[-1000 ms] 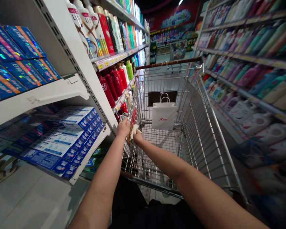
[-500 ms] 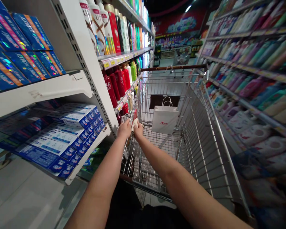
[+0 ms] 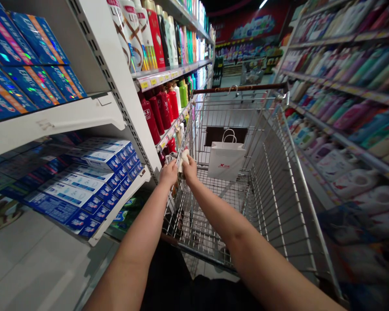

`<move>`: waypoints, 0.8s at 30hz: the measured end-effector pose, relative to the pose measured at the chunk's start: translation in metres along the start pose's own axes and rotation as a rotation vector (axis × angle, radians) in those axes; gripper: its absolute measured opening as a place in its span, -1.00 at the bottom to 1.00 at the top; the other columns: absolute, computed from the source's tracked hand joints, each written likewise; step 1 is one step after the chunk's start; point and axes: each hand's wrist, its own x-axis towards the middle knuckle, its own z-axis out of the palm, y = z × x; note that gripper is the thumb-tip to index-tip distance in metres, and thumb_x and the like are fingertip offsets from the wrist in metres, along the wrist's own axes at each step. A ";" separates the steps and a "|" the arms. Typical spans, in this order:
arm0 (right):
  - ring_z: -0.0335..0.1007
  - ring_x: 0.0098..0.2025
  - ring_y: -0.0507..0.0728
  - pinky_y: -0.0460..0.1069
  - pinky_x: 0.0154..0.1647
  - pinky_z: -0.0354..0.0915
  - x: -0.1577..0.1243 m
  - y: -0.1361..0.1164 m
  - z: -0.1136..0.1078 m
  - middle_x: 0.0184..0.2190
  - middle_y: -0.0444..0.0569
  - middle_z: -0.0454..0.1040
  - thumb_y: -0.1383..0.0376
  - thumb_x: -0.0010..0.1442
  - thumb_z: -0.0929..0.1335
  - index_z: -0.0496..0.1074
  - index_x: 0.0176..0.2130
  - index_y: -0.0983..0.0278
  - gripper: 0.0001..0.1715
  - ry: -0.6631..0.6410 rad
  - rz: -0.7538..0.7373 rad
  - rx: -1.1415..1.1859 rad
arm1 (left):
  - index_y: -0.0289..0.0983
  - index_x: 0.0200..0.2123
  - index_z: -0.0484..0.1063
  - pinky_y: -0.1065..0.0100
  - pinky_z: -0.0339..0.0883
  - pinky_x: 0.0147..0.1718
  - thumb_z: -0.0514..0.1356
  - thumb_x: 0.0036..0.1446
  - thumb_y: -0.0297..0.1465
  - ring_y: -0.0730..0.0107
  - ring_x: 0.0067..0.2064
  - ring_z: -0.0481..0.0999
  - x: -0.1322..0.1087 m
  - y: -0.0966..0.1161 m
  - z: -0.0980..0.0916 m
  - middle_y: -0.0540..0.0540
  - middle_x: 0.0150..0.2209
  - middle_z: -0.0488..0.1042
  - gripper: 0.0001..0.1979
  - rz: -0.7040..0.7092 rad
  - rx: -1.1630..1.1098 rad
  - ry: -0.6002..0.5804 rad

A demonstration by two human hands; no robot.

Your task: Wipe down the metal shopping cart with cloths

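Fingers of the right hand (image 3: pixel 190 169) close on a crumpled white item (image 3: pixel 183 159) at the left wall of the shopping cart (image 3: pixel 278 190), left hand (image 3: pixel 168 173) just beside, grip unclear; a loose pinch could drop it.

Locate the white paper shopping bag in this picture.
In the head view, the white paper shopping bag sits inside the wire shopping cart, against its far end, ahead and to the right of the left hand and right hand.
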 end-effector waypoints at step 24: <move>0.55 -0.07 0.27 0.16 0.11 0.45 -0.041 -0.022 -0.015 -0.08 0.07 0.62 0.36 0.01 0.38 0.53 0.10 0.29 -0.38 -0.109 0.213 -0.215 | -0.09 0.39 0.40 0.18 0.30 0.32 -0.02 0.47 -0.30 0.15 0.33 0.48 -0.002 0.003 -0.005 -0.12 0.32 0.51 -0.49 -0.030 -0.032 -0.015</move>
